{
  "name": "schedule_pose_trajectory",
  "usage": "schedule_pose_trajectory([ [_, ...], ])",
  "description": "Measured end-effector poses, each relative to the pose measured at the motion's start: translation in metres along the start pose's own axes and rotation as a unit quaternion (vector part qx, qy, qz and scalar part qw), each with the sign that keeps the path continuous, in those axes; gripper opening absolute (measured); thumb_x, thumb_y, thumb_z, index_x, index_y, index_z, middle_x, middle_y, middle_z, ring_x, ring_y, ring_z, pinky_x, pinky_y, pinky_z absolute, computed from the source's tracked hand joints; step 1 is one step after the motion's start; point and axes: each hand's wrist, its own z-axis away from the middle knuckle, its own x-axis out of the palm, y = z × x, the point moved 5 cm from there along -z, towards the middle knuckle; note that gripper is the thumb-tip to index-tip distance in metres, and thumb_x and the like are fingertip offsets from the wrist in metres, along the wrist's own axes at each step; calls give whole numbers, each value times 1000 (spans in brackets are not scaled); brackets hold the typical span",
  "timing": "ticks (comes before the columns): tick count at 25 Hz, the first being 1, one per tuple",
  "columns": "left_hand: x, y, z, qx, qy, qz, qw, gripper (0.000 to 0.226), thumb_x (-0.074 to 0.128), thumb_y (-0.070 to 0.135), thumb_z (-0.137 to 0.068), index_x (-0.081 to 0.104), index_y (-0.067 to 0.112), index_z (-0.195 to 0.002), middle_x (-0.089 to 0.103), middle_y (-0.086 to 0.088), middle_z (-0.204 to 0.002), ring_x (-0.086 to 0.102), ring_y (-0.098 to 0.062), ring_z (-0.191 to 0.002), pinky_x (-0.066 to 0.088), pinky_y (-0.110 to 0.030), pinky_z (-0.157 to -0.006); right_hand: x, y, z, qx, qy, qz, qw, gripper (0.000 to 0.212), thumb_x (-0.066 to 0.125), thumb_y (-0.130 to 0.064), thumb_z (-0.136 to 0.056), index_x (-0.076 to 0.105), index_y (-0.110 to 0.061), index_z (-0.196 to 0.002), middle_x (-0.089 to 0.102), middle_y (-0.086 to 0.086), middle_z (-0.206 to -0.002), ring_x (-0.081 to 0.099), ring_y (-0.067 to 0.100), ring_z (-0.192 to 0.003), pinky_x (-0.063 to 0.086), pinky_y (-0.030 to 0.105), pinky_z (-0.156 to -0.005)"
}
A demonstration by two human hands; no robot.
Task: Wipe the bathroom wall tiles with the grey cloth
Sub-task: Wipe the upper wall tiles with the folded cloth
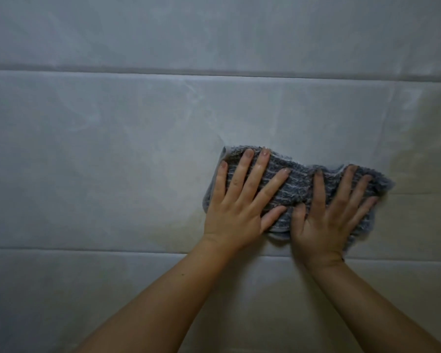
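Both hands, the left hand (237,207) and right hand (326,220), lie flat with fingers spread. They press the grey cloth (298,187) against the wall tiles (99,161), right of centre.

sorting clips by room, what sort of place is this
Likely a bathroom wall: large pale wall tiles, grout lines, and the left hand and right hand pressing a grey cloth flat.

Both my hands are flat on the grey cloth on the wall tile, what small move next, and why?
Probably slide the grey cloth leftward along the tile, left hand and right hand pressed flat on it. The cloth sits right of centre, and pale smears show on the tile to its upper left.
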Motion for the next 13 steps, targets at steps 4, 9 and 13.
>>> schedule_pose_trajectory([
  [4,-8,-29,17,-17,9,-10,1000,62,48,62,-95,43,30,-147,31,-10,-156,27,-30,-147,13,-54,-121,6,-30,9,-7,5,-1,1000,55,27,-37,-100,21,-20,-152,14,22,-156,11,49,-143,6,68,-114],
  [9,-18,-87,50,-33,12,-27,999,64,50,63,-93,43,30,-148,32,-11,-157,26,-31,-148,13,-55,-121,20,-93,28,-55,4,-5,998,59,29,-37,-99,14,-25,-155,11,18,-158,10,46,-144,7,67,-114],
  [13,-29,-149,90,-47,-3,-47,998,67,47,65,-93,36,31,-149,28,-11,-158,22,-33,-149,16,-56,-120,32,-160,42,-102,0,-18,995,62,34,-38,-98,13,-27,-155,9,16,-158,9,43,-145,4,65,-114],
])
